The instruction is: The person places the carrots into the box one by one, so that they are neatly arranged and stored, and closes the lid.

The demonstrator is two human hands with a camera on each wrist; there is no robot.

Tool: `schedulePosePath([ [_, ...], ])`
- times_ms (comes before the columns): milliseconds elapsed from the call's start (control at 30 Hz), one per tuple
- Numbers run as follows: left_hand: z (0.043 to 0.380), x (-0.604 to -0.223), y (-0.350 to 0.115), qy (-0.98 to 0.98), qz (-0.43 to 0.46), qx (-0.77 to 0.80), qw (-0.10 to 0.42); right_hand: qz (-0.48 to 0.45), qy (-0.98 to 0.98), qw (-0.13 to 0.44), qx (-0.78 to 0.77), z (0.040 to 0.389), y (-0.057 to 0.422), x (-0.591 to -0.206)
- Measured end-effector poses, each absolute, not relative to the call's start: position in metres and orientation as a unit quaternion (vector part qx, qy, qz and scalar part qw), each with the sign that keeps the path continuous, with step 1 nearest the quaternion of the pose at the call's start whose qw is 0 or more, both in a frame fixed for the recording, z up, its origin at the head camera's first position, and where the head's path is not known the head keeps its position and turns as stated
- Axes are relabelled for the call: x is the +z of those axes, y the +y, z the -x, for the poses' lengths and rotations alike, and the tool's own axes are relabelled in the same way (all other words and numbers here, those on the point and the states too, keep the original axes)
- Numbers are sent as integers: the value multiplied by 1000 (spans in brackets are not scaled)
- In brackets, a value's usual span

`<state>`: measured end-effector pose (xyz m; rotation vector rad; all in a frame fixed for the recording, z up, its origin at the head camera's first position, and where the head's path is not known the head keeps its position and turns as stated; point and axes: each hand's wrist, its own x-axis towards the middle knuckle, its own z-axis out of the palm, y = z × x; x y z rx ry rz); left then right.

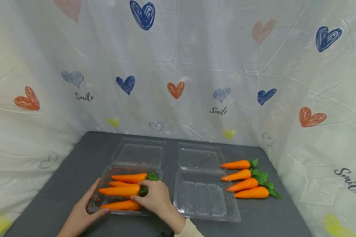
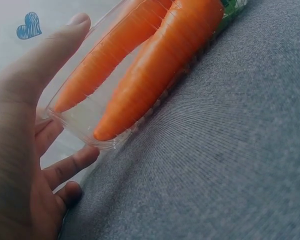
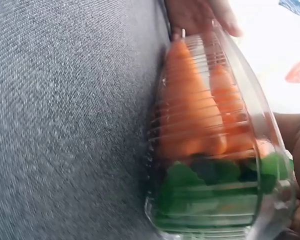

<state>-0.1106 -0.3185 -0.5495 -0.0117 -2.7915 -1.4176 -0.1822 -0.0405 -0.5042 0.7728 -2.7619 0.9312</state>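
Observation:
On the left of the table an open clear plastic clamshell container [image 1: 95,204] holds several orange carrots with green leaves. My right hand [image 1: 158,197] reaches into it from the right and pinches a carrot [image 1: 120,191] near its leafy end. Below that one, another carrot [image 1: 123,206] lies along the front side; a further carrot [image 1: 129,178] lies toward the hinge. My left hand [image 1: 84,210] cups the container's front left corner with fingers extended, thumb along the front rim. In the left wrist view, carrots [image 2: 155,75] show through the clear wall beside the left thumb.
A second open clamshell container [image 1: 206,194] stands to the right with no carrots in its base. Several carrots [image 1: 252,193] lie in a column at the right, leaves pointing right, some tips over that container's edge. A heart-printed curtain [image 1: 178,65] borders the grey table [image 1: 59,197].

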Motion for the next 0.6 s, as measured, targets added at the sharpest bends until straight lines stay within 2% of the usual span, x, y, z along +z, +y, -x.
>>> schedulePosePath([
  [367, 111, -550, -321, -883, 2, -469, -11, -261, -930, 40, 255, 178, -40, -495],
  [600, 112, -552, -322, -889, -1, -458, -24, -293, -908, 17, 299, 176, -31, -493],
])
